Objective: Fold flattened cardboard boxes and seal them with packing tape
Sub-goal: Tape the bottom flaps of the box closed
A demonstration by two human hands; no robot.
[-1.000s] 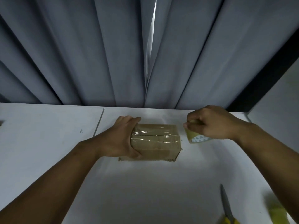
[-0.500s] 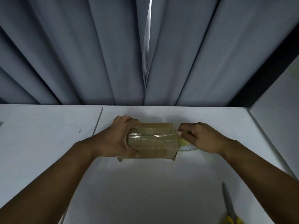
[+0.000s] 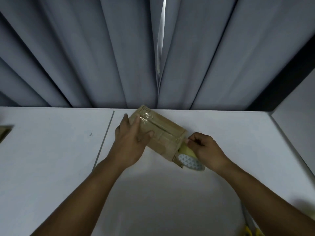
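A small brown cardboard box (image 3: pixel 163 133) lies on the white table (image 3: pixel 153 193), turned at an angle with its far end near the curtain. Clear tape shines along its top seam. My left hand (image 3: pixel 131 138) rests flat on the box's left side, fingers spread and straight. My right hand (image 3: pixel 204 149) grips a roll of packing tape (image 3: pixel 189 159) pressed against the box's near right end; thumb and fingers pinch the roll's yellowish outer edge.
Grey curtains (image 3: pixel 119 57) hang behind the table's back edge. Scissors with yellow handles (image 3: pixel 250 229) lie at the lower right. A piece of brown cardboard (image 3: pixel 4 132) shows at the far left edge. A seam (image 3: pixel 104 142) splits the tabletop.
The box has turned from square-on to a diagonal. My left hand went from gripping its left end to lying flat on it. My right hand with the tape roll dropped toward me.
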